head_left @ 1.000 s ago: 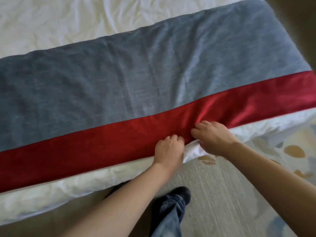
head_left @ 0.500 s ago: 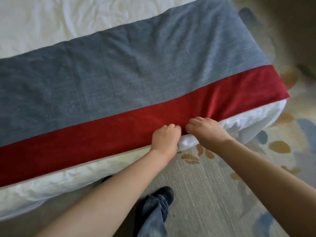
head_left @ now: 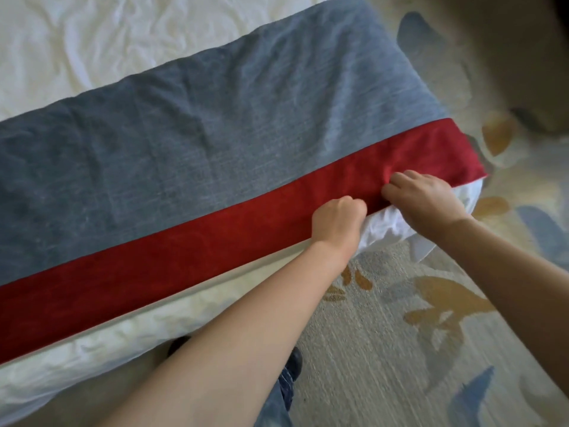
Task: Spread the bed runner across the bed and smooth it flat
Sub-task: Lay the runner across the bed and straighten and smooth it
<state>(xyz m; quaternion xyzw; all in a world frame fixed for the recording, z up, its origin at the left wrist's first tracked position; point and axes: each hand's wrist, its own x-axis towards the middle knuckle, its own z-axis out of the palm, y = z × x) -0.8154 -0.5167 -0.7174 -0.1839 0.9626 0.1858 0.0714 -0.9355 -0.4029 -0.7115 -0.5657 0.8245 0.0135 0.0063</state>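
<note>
White bedding [head_left: 92,50], creased, covers the bed at upper left and shows again as a rumpled strip along the near edge.

Bed runner [head_left: 215,134] lies across the foot of the bed, running diagonally from lower left to upper right. Wide grey-blue panel on the far side, red band [head_left: 154,272] on the near side. The grey part has soft wrinkles and a shallow dent near its middle; the runner's right end reaches the corner of the mattress.

Left hand [head_left: 337,221]: fist-like, fingers curled under at the near edge of the red band, gripping it. Right hand [head_left: 425,198]: just beside the left, nearer the corner, fingers bent and pinching a small fold of red cloth. White sheet bunches up beneath and between both hands.

Both forearms bare. Below: pale carpet [head_left: 385,349] with blue and ochre leaf shapes, a dark shoe [head_left: 295,359] and a denim trouser leg [head_left: 277,405].
</note>
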